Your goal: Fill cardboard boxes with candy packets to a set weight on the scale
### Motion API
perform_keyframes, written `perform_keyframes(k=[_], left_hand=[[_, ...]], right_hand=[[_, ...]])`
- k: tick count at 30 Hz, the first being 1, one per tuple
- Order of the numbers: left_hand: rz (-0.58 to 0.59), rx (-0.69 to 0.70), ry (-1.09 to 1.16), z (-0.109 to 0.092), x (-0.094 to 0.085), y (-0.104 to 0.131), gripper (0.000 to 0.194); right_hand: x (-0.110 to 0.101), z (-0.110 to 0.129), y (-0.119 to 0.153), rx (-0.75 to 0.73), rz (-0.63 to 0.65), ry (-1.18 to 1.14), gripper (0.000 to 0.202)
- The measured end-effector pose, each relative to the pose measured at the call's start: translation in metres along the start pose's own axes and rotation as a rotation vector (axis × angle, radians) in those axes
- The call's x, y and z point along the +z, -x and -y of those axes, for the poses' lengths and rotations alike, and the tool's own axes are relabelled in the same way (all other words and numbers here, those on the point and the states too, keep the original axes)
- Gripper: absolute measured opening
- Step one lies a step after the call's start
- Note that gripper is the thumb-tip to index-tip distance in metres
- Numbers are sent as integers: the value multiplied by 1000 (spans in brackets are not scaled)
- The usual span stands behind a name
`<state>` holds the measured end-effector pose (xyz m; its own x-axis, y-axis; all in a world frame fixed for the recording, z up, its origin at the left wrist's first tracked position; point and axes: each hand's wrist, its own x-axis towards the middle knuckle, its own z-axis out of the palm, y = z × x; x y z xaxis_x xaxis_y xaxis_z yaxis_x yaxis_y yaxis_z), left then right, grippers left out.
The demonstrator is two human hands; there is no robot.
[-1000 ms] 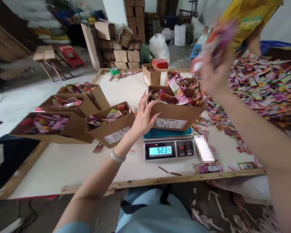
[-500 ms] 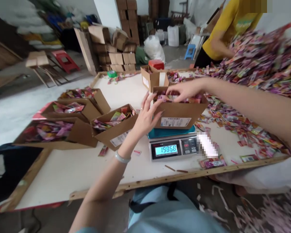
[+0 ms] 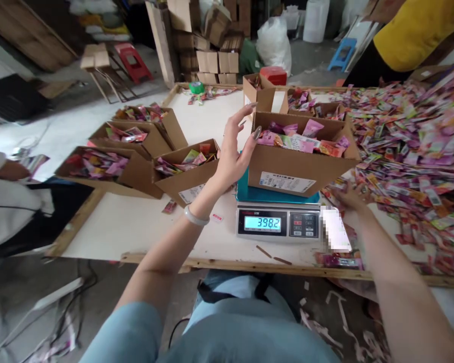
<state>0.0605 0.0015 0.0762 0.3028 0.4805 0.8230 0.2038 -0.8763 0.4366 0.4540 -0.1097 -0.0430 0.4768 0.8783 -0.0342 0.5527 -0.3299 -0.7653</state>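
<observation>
My left hand (image 3: 235, 151) is at the left end of a cardboard box (image 3: 298, 171), fingers spread, its thumb at the box's upper corner. Colourful small snack packets (image 3: 306, 140) fill that box, which has a white label on its front. It rests on the blue pan of a digital scale (image 3: 265, 242), whose display reads 398.2. To the right of the scale, my right hand (image 3: 350, 196) is down at loose packets (image 3: 386, 176), its fingers apart and slightly blurred. Whether it touches a packet is hard to make out.
More packet-filled boxes (image 3: 142, 176) stand on the left of the table. A large heap of packets (image 3: 412, 131) covers the right side. Green tape (image 3: 196, 87) lies at the back. A person in a yellow sleeve (image 3: 416, 40) is behind the heap; another person's hand (image 3: 13, 170) is at far left.
My right hand has come out of the box and moved down to the packets right of the scale. The scale reading has changed to 398.2. My view has shifted.
</observation>
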Motion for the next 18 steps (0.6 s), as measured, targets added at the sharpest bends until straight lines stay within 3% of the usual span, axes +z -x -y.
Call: perform_keyframes(k=[2, 5, 12, 18], left_hand=[[22, -2, -8, 2, -5, 3, 56], [50, -1, 2, 6, -13, 11, 59], [27, -46, 57, 21, -15, 27, 60], [40, -130, 57, 25, 0, 32, 67]], right_hand=[[20, -22, -3, 84, -74, 148, 38], [20, -44, -7, 92, -107, 265, 37], [-20, -78, 5, 173, -228, 319, 37], [-61, -61, 12, 65, -320, 128, 17]])
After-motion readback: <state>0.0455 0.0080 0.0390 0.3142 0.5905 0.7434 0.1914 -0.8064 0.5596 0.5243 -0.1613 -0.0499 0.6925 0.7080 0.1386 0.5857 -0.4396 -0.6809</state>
